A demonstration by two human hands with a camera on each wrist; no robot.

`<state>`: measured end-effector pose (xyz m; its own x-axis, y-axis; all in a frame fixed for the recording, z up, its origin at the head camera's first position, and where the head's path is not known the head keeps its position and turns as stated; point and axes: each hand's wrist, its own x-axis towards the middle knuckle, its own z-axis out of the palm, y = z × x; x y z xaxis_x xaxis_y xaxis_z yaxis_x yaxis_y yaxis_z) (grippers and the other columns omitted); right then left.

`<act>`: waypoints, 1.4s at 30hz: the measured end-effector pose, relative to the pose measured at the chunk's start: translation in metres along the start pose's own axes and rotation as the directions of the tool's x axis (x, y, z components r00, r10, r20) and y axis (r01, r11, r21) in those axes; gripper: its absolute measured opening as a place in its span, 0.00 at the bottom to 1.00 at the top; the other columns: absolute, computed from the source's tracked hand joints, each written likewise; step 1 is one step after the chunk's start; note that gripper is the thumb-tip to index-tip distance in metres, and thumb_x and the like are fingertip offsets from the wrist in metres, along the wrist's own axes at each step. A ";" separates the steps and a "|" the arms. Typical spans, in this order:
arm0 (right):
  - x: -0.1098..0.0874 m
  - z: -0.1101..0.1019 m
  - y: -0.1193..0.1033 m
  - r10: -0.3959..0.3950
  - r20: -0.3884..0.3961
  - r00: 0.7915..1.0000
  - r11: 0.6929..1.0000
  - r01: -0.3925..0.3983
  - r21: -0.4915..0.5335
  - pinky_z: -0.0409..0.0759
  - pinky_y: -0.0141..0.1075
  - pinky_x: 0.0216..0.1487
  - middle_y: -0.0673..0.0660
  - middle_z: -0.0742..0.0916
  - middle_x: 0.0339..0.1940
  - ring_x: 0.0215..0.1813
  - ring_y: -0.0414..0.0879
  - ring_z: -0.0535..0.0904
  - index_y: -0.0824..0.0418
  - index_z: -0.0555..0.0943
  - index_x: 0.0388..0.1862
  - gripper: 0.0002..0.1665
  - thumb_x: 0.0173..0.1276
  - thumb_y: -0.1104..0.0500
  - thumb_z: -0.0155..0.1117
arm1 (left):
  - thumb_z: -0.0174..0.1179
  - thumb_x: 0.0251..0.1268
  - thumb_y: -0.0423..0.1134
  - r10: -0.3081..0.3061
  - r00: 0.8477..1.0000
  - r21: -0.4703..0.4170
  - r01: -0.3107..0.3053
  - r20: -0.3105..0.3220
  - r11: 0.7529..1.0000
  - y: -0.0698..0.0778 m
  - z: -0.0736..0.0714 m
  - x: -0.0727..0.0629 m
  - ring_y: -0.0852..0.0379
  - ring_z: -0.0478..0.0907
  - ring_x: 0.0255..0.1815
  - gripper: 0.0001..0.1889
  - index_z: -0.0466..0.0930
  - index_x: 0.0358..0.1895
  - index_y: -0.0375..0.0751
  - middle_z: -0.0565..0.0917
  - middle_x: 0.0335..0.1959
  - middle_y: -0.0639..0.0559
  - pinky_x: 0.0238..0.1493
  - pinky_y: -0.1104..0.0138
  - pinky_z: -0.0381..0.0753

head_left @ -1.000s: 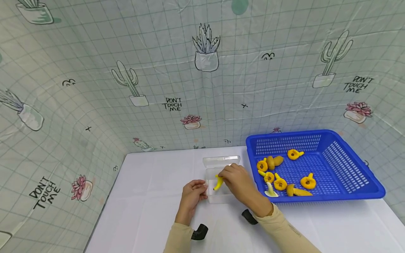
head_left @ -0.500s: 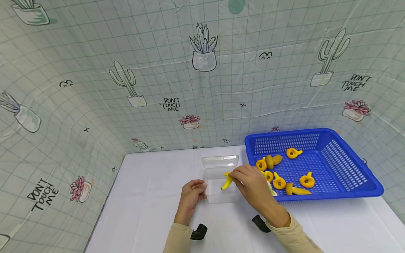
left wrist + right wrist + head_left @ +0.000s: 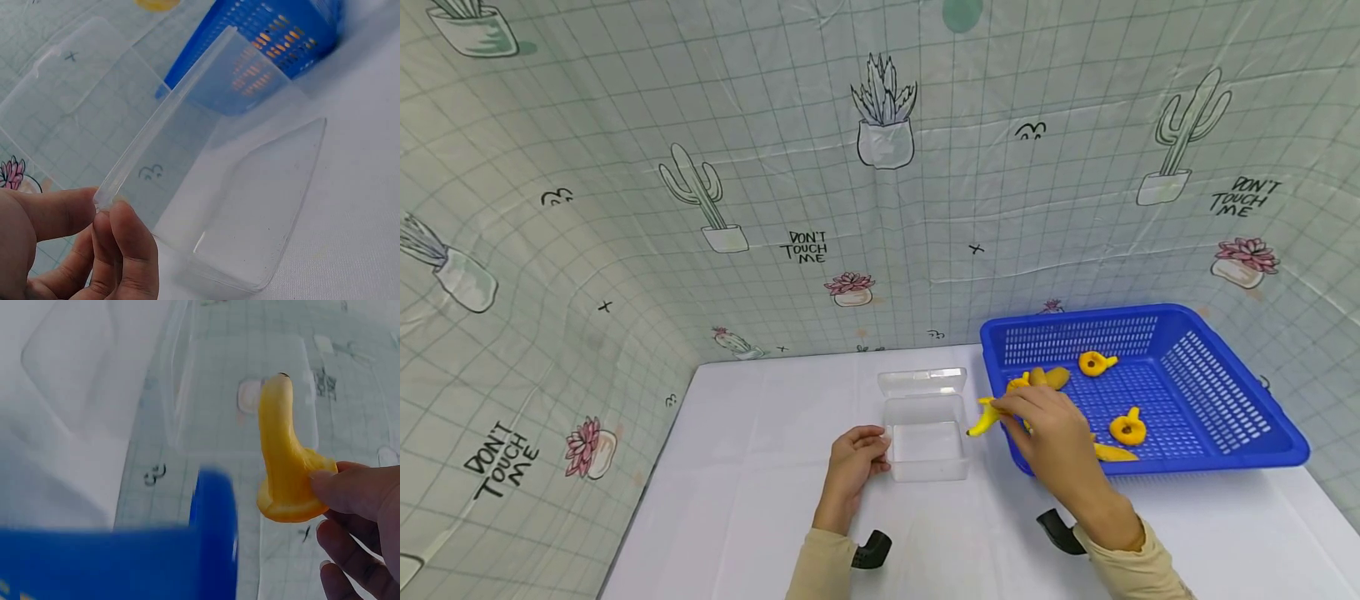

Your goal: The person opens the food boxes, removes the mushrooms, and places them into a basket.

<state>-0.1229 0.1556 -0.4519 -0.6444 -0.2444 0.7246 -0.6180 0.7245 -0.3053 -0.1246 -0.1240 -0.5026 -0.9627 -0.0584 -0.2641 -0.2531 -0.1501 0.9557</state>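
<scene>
Between the thumb and fingers of my right hand (image 3: 1058, 442) is a yellow toy mushroom (image 3: 282, 459), with a curved stem and a flared cap. In the head view it hangs over the left rim of the blue basket (image 3: 1217, 463). My left hand (image 3: 853, 460) pinches the left rim of a transparent plastic box (image 3: 927, 472), as the left wrist view shows close up. The box's hinged lid (image 3: 922, 382) stands raised at the back. Nothing shows inside the box. My right hand hides some of the mushrooms in the basket.
Several yellow mushrooms (image 3: 1128, 428) lie in the basket, along with a brownish one (image 3: 1051, 379). The basket stands to the right of the box on a white tabletop (image 3: 760, 467). A printed cloth (image 3: 880, 208) rises behind and at the sides.
My right hand has moved right with the yellow toy mushroom, from above the box to the basket's left rim. My left hand has stayed at the box's left rim.
</scene>
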 end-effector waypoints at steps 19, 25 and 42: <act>-0.025 -0.050 0.050 0.092 -0.029 0.995 0.984 -0.095 -0.148 0.82 0.51 0.35 0.57 0.91 0.36 0.36 0.54 0.84 0.64 0.90 0.39 0.22 0.44 0.78 0.85 | 0.62 0.71 0.24 0.000 1.000 0.017 0.000 -0.007 1.000 0.002 0.002 -0.002 0.62 0.77 0.26 0.15 0.76 0.56 0.20 0.81 0.31 0.54 0.29 0.74 0.82; -0.033 -0.058 0.060 0.110 -0.047 0.993 0.979 -0.116 -0.169 0.79 0.48 0.34 0.57 0.91 0.36 0.35 0.54 0.83 0.63 0.90 0.39 0.22 0.44 0.77 0.85 | 0.62 0.71 0.23 0.005 1.000 0.013 -0.005 -0.005 1.000 0.001 0.002 -0.002 0.62 0.77 0.26 0.14 0.76 0.56 0.19 0.80 0.31 0.55 0.29 0.74 0.82; -0.034 -0.083 0.097 0.171 -0.018 0.985 0.962 -0.171 -0.215 0.81 0.51 0.32 0.63 0.91 0.37 0.36 0.61 0.84 0.64 0.90 0.41 0.20 0.48 0.75 0.84 | 0.62 0.72 0.23 -0.003 1.000 0.013 0.003 0.014 1.000 0.002 0.002 -0.002 0.62 0.76 0.26 0.13 0.76 0.55 0.21 0.80 0.31 0.55 0.29 0.73 0.82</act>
<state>-0.1231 0.2876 -0.4550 -0.7323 -0.1051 0.6728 -0.3874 0.8769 -0.2846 -0.1231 -0.1226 -0.5003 -0.9631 -0.0440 -0.2653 -0.2573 -0.1370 0.9566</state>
